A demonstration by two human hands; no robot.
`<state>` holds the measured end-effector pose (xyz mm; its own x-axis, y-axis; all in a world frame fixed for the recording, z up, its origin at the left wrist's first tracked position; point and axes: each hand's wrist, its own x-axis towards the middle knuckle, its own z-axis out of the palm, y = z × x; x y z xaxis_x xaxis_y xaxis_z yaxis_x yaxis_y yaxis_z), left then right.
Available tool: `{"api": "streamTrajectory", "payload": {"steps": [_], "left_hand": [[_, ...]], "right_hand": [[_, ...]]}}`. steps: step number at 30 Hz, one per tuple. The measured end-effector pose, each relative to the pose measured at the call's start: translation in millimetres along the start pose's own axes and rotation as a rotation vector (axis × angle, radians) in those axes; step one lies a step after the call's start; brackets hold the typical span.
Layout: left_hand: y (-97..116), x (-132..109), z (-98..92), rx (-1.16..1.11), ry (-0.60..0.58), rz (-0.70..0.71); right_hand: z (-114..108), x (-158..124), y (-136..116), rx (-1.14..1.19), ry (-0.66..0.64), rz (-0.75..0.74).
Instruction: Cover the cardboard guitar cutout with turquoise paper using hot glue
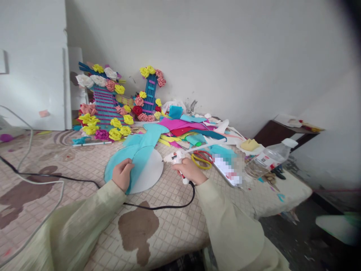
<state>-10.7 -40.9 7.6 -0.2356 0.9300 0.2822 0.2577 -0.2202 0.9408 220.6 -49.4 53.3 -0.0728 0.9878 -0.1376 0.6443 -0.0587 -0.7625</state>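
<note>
My right hand [189,170] is wrapped round a white hot glue gun [174,156], with a long glue stick [204,145] jutting from its back. The gun's nozzle points left, close to the right edge of a white round disc [149,172]. Turquoise crepe paper [117,158] covers the left part of that disc, and one strip of it runs up past the far edge. My left hand [123,174] is closed, thumb and fingers pinching the turquoise paper at the disc's left side. Its fingertips are partly hidden.
Behind stand two flower-trimmed frames [105,107] [150,94]. Coloured paper scraps [183,126], scissors [201,161], a phone [225,169] and a plastic bottle [269,158] lie to the right. A black cord [158,207] crosses the patterned tablecloth [180,226].
</note>
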Motion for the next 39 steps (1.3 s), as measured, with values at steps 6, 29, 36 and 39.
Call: {"api": "streamTrajectory", "payload": {"steps": [6, 29, 36, 39], "left_hand": [[-3, 0, -0.8, 0.024, -0.020, 0.023], [2, 0, 0.6, 0.007, -0.008, -0.013], [1, 0, 0.1, 0.001, -0.012, -0.007], [-1, 0, 0.1, -0.002, -0.017, 0.008]], "right_hand": [[0, -9, 3, 0.011, -0.017, 0.003], [5, -43, 5, 0.047, -0.112, -0.045], [2, -56, 1, 0.239, -0.099, -0.007], [2, -62, 1, 0.311, -0.049, -0.001]]}}
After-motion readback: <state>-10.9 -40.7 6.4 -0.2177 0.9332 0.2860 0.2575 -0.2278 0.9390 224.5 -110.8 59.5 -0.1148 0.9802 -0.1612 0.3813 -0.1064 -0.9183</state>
